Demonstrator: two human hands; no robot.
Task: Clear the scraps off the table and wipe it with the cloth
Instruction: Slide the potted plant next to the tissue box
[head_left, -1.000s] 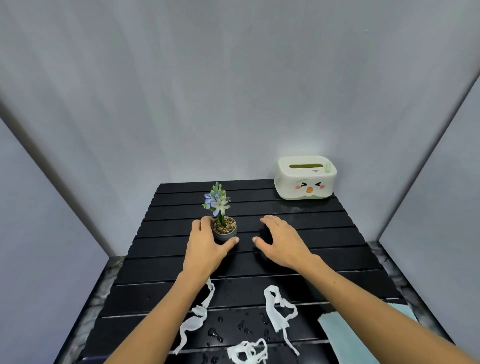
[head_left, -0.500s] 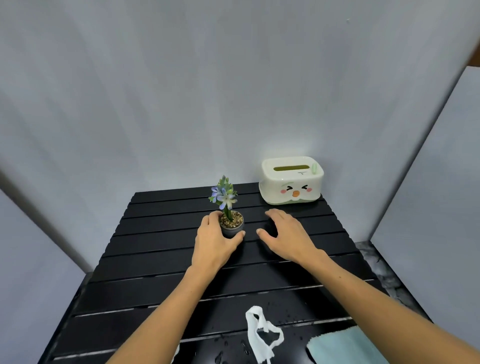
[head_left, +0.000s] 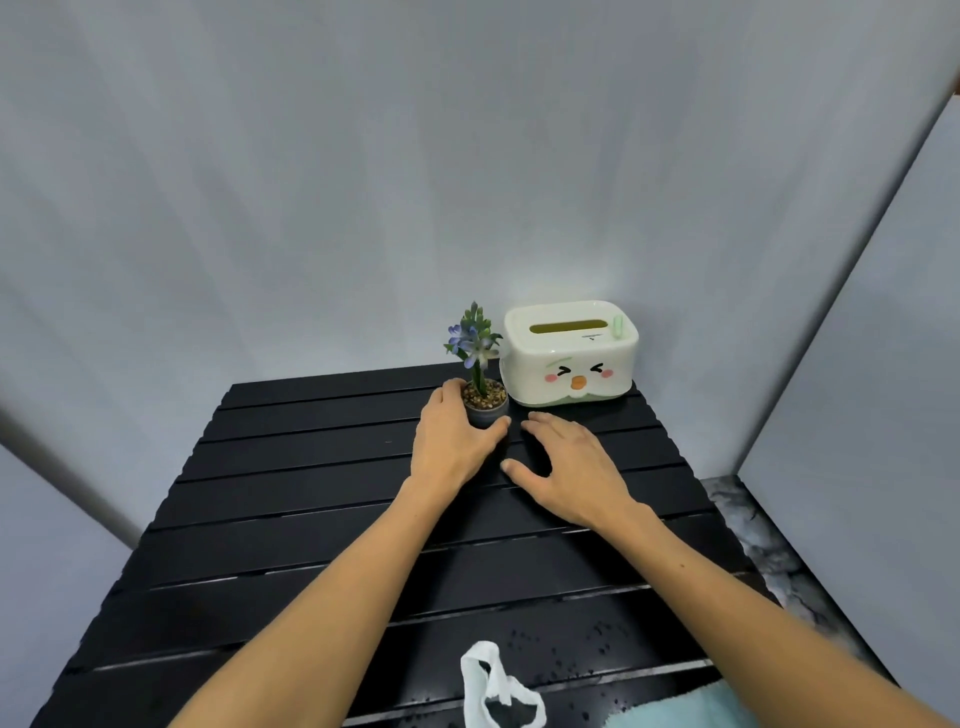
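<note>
My left hand (head_left: 451, 441) is wrapped around a small grey flower pot (head_left: 487, 410) with a blue flowering plant, at the far side of the black slatted table (head_left: 291, 499). The pot stands just left of a white tissue box (head_left: 570, 358). My right hand (head_left: 571, 467) rests flat on the table just right of the pot, fingers spread, holding nothing. A white paper scrap (head_left: 491, 686) lies at the near edge between my forearms. A corner of the light blue cloth (head_left: 675, 709) shows at the bottom right. Water droplets (head_left: 566, 660) speckle the near slats.
Grey walls enclose the table on the back and both sides. A marbled surface (head_left: 763, 545) shows past the table's right edge. The tissue box has a cartoon face and stands at the back right corner.
My left hand has slid the flower pot away and to the right, up next to the tissue box. My right hand followed beside it. The view lifted, so other scraps left the frame.
</note>
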